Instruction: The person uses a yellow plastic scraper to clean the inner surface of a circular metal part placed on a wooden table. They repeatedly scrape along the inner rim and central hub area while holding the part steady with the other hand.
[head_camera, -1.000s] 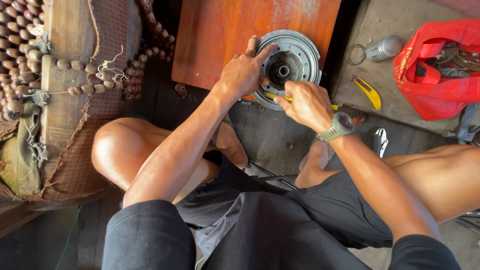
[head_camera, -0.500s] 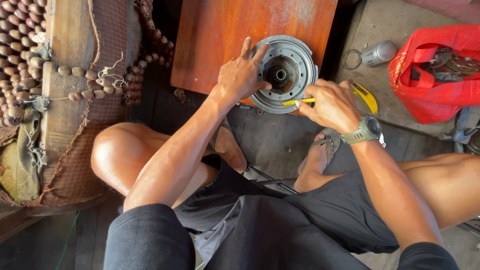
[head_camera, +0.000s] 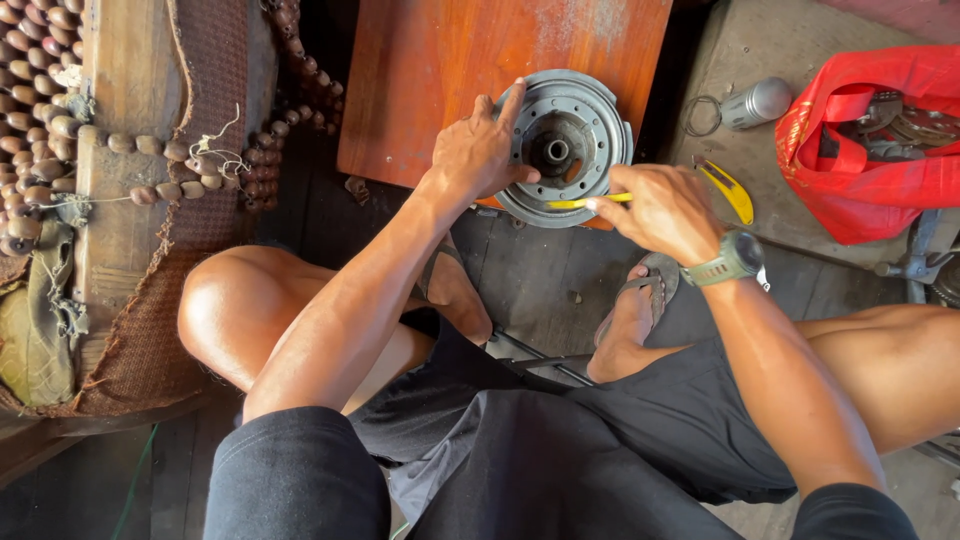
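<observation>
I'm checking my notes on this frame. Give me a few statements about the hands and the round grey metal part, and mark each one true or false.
1. The left hand rests on the round grey metal disc. True.
2. The right hand holds a red hammer. False: it holds a thin yellow tool.
3. The disc lies on a reddish-brown wooden board. True.
4. The red bag sits left of the disc. False: it lies to the right.
5. The green wristwatch is on the left wrist. False: right wrist.
</observation>
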